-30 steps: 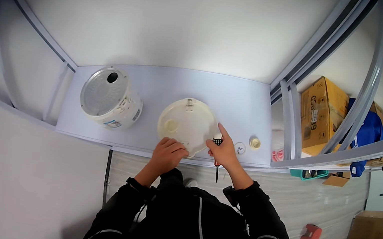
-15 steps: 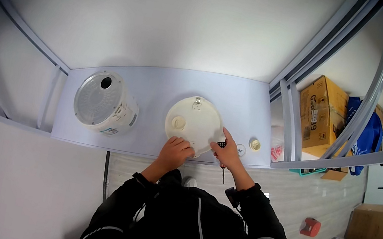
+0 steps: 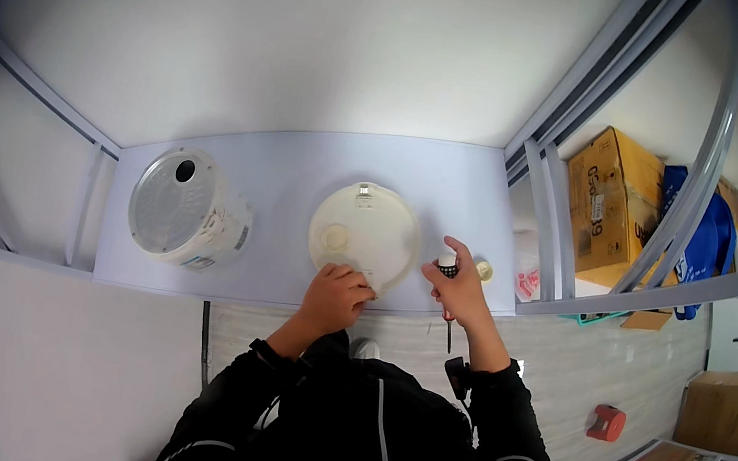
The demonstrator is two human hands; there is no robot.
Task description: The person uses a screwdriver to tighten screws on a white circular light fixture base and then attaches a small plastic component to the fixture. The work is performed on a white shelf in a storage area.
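Note:
A round off-white plastic lid point(image 3: 378, 232) lies near the front of the table, with a raised ring point(image 3: 335, 237) on its left part and a small metal latch point(image 3: 364, 191) at its far edge. My left hand point(image 3: 336, 299) grips the lid's near edge, fingers bent over it. To the right of the lid and off it, my right hand point(image 3: 464, 295) is closed around a screwdriver point(image 3: 448, 265). Its black and white handle end shows between thumb and forefinger, and its thin shaft points back toward me past the table edge. Part of the handle is hidden by my fingers.
A white bucket point(image 3: 231, 227) with a clear top and a dark round hole lies at the table's left. A small cream cap point(image 3: 483, 270) sits right of my right hand. Beyond the grey frame point(image 3: 551, 224) stand a cardboard box point(image 3: 611, 208) and a blue bag point(image 3: 711, 239).
My right hand, with the screwdriver, has drawn away from the lid to the right. My left hand keeps its hold on the near edge. The view has shifted slightly.

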